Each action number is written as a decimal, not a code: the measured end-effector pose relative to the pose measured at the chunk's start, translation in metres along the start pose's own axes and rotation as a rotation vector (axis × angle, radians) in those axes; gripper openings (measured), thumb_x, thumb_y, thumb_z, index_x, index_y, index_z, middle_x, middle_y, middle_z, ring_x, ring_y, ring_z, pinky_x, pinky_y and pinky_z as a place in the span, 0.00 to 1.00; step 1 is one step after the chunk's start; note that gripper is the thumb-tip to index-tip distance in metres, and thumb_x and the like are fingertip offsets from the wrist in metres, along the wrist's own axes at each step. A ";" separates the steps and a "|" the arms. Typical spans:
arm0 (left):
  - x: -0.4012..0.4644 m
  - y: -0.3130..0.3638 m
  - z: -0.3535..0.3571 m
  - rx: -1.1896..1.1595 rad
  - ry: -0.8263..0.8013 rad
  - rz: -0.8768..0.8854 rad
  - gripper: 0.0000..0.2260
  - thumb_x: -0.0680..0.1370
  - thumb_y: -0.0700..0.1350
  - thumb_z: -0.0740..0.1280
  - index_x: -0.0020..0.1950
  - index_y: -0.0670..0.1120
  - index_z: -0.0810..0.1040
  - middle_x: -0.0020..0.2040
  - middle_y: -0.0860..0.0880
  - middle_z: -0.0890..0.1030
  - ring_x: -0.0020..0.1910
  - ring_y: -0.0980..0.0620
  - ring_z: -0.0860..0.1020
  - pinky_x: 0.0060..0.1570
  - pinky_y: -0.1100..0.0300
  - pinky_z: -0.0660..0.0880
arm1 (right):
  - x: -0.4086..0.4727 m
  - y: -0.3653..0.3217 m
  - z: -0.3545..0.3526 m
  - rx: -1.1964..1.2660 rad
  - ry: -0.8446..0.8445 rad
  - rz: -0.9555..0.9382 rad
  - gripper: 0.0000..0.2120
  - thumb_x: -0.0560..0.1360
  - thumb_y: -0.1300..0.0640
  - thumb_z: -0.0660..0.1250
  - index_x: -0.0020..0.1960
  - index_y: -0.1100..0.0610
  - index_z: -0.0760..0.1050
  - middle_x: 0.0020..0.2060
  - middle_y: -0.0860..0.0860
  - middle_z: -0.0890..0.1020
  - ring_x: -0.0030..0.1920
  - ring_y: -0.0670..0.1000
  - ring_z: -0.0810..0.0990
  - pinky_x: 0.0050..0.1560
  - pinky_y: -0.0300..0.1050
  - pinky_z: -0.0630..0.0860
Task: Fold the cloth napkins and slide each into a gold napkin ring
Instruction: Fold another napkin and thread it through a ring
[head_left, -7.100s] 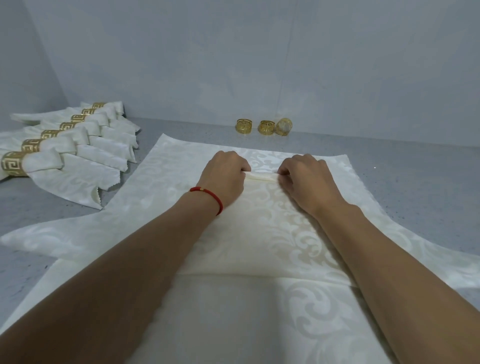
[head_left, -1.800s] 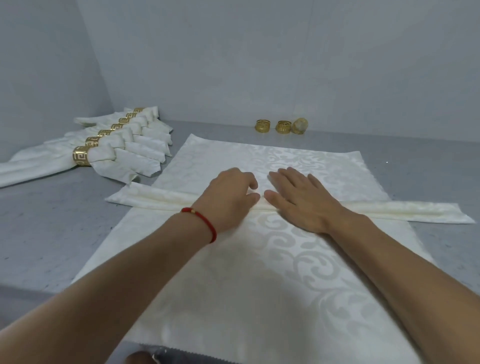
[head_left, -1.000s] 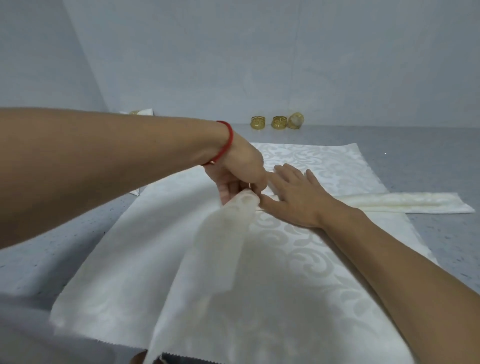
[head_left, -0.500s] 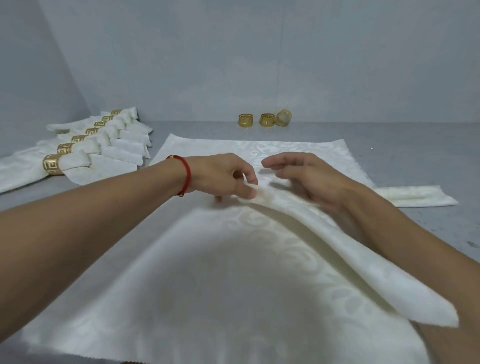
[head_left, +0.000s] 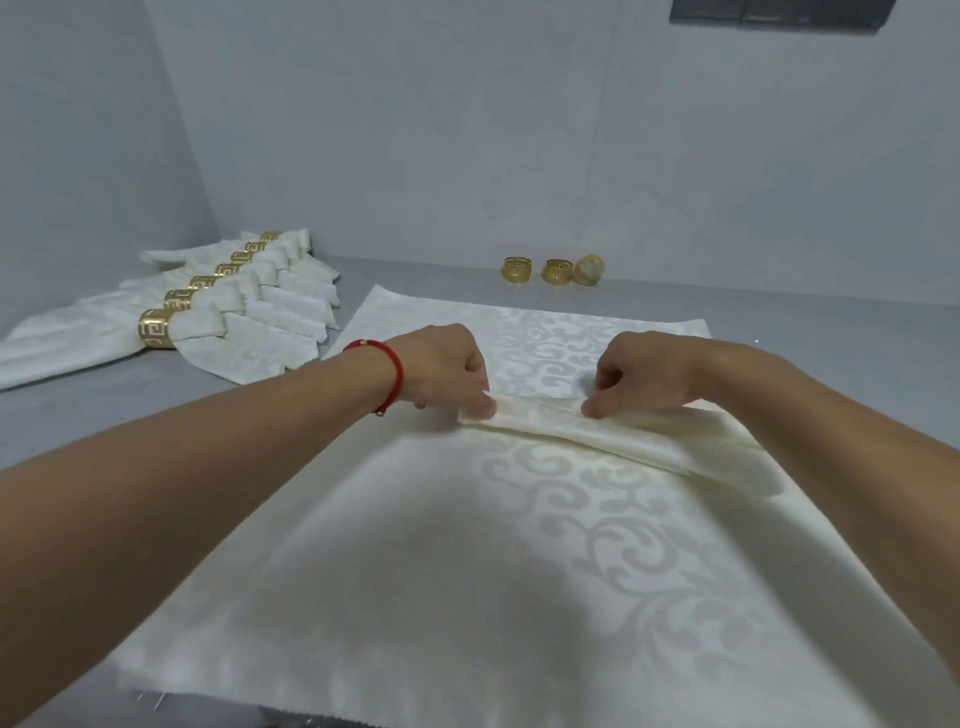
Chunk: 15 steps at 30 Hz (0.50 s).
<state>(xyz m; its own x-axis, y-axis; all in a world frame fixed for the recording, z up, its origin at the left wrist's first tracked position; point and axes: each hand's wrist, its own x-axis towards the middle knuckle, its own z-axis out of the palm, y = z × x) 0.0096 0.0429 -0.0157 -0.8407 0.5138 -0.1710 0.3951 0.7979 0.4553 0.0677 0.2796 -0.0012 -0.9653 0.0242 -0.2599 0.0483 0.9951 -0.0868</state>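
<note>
Now, from the head view, the left hand (head_left: 447, 371) and right hand (head_left: 641, 374) are each pinching the folded napkin (head_left: 566, 423), which is lying doubled across a flat napkin (head_left: 467, 545). Keeping the pleats aligned should help it enter a gold ring (head_left: 517, 269).

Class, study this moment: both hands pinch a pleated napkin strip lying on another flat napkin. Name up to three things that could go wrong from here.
1. The left hand and right hand pinch only one stretch of the pleated napkin; its free end toward the right could fan open.
2. Lifting the strip might drag or wrinkle the flat napkin beneath it.
3. The loose gold rings sit by the far wall; reaching for one means releasing a pinch, so the pleats may slip.
</note>
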 end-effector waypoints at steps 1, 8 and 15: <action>-0.001 -0.002 -0.002 -0.010 0.021 -0.002 0.11 0.70 0.49 0.74 0.46 0.43 0.84 0.31 0.61 0.81 0.35 0.50 0.76 0.38 0.58 0.76 | 0.004 -0.009 -0.001 -0.025 0.022 -0.001 0.11 0.73 0.42 0.72 0.41 0.49 0.79 0.42 0.48 0.82 0.43 0.49 0.80 0.49 0.49 0.79; -0.002 -0.008 0.007 -0.084 0.091 -0.036 0.05 0.68 0.48 0.76 0.40 0.49 0.85 0.40 0.51 0.85 0.45 0.48 0.83 0.43 0.57 0.81 | 0.013 -0.034 -0.007 -0.198 -0.028 -0.065 0.07 0.78 0.46 0.67 0.53 0.45 0.71 0.47 0.47 0.78 0.48 0.52 0.78 0.49 0.51 0.75; 0.004 -0.006 0.008 -0.097 0.058 -0.065 0.07 0.66 0.46 0.76 0.40 0.45 0.83 0.38 0.49 0.82 0.35 0.47 0.79 0.36 0.57 0.77 | 0.013 -0.042 -0.017 -0.153 0.037 -0.077 0.05 0.76 0.46 0.72 0.42 0.45 0.84 0.43 0.46 0.83 0.46 0.52 0.82 0.43 0.47 0.77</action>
<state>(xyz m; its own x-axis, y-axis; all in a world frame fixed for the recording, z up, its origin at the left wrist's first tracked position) 0.0070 0.0427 -0.0266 -0.8842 0.4411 -0.1536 0.3039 0.7930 0.5280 0.0485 0.2399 0.0154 -0.9737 -0.0520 -0.2219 -0.0631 0.9971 0.0434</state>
